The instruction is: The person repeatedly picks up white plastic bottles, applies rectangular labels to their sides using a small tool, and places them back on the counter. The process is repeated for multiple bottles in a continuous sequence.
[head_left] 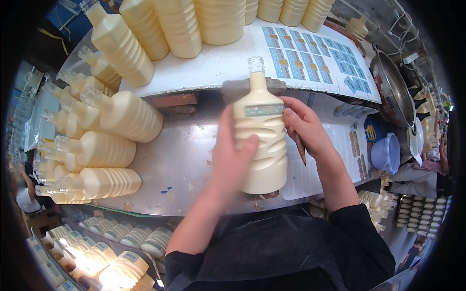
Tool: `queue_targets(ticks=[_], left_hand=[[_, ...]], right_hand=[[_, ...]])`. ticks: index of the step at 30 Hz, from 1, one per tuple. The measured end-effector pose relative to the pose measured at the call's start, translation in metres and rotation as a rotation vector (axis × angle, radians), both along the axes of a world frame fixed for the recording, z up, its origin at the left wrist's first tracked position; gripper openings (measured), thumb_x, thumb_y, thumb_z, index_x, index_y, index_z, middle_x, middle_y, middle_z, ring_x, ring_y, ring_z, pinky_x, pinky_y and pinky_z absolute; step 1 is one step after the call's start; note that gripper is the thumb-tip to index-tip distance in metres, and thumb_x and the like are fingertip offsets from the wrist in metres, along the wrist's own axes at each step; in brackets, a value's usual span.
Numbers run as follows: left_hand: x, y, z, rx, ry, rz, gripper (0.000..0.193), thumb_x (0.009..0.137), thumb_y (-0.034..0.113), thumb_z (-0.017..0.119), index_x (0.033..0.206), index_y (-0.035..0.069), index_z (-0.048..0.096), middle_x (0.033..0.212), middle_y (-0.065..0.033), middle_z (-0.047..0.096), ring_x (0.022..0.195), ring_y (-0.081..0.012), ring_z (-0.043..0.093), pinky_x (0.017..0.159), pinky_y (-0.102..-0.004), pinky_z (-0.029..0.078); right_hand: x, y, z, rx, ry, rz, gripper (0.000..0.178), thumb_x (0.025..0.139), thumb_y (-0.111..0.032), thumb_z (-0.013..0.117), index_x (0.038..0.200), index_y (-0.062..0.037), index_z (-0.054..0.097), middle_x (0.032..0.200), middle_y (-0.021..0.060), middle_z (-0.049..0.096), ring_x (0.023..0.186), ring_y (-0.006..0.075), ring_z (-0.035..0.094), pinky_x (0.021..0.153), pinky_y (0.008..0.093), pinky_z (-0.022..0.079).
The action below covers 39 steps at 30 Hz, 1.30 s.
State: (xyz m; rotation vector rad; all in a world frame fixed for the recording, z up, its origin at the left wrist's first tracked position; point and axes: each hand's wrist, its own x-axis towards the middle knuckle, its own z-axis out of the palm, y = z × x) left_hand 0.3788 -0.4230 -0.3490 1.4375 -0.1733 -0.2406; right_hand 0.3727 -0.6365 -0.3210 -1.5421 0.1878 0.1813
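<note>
A cream-coloured bottle [262, 145] with a clear threaded glass neck and wavy ridges stands before me, its neck leaning toward the far side. Across its upper body lies a narrow blue-grey label [264, 110]. My left hand [232, 150], somewhat blurred, is closed on the bottle's left side, thumb across its front. At the right shoulder, beside the label's end, the curled fingers of my right hand [307, 125] touch the bottle. A thin, pointed brown tool [299, 146] sticks down out of that hand; its upper part is hidden by the fingers. Behind the bottle's neck is a grey-brown padded rest [235, 87].
Several cream bottles [107, 145] lie along the left of the metal worktop [179, 160]; others stand on the white shelf [204, 68] behind. Label sheets [310, 56] lie there on the right. A metal pan [392, 87] and blue-purple basin [385, 153] sit at the far right.
</note>
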Motion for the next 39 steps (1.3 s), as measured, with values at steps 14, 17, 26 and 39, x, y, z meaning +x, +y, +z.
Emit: queue_targets(ticks=[14,17,26,39], left_hand=[[-0.004,-0.009,0.001,-0.112,0.114,-0.008,0.084,0.091,0.011,0.066,0.162,0.003,0.022,0.152,-0.022,0.046,0.139,-0.0297,0.049,0.116,-0.0408,0.041],[0.002,-0.012,0.013,-0.165,0.119,0.094,0.074,0.094,0.011,0.065,0.158,0.003,0.029,0.148,-0.0188,0.048,0.135,-0.024,0.05,0.113,-0.0373,0.043],[0.022,-0.022,0.01,-0.296,0.237,0.167,0.028,0.111,0.022,0.051,0.133,0.005,0.05,0.123,-0.0078,0.061,0.111,-0.015,0.062,0.096,-0.0319,0.055],[0.023,-0.024,0.012,-0.299,0.246,0.18,0.025,0.11,0.02,0.052,0.131,0.005,0.05,0.123,-0.0084,0.061,0.111,-0.0154,0.063,0.094,-0.0324,0.056]], right_hand=[[-0.003,0.003,-0.001,-0.118,-0.085,-0.067,0.036,0.108,-0.018,0.053,0.14,-0.0026,0.058,0.109,-0.0005,0.066,0.086,0.0031,0.053,0.075,0.0185,0.044],[-0.001,0.003,0.006,-0.185,-0.139,-0.045,0.034,0.108,-0.021,0.054,0.136,-0.0026,0.059,0.113,0.0019,0.067,0.092,0.0043,0.055,0.079,0.0206,0.047],[0.012,0.009,0.005,-0.252,-0.08,-0.073,0.032,0.103,-0.027,0.066,0.123,-0.003,0.062,0.09,-0.0001,0.065,0.081,0.0041,0.057,0.072,0.022,0.047],[0.011,0.01,0.003,-0.215,-0.098,-0.095,0.032,0.101,-0.027,0.067,0.121,-0.0023,0.063,0.087,-0.0014,0.064,0.078,0.0032,0.055,0.07,0.0205,0.046]])
